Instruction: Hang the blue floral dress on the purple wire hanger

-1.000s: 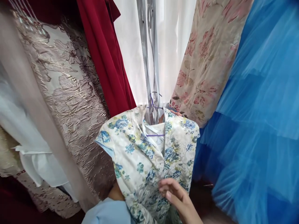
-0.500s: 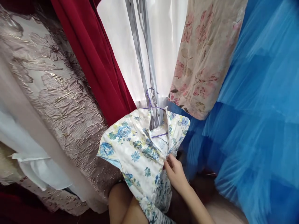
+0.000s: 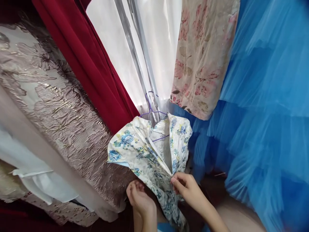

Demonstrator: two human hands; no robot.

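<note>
White cloth printed with blue roses and green-yellow leaves: that's the floral garment (image 3: pixel 149 161), hanging front and centre on a thin purple hanger (image 3: pixel 150 109), short sleeves flaring, V-neck gaping, lower part bunching into folds. Right hand (image 3: pixel 187 187) is pinching the front edges together at the bottom of the V, fingertips closing on cloth. Left hand (image 3: pixel 142 198) is sitting just beside the garment's left edge, fingers curling; can't tell if they're gripping anything.

Behind: grey metal poles (image 3: pixel 129 35) are running up in front of a smooth white curtain (image 3: pixel 108 35). Left side, plain red fabric (image 3: pixel 89 64) is draping beside a crinkled, metallic-sheened brocade (image 3: pixel 60 106). Right side, a beige pink-flowered garment (image 3: pixel 200 64) is hanging next to tiered, pleated blue tulle (image 3: pixel 260 112).
</note>
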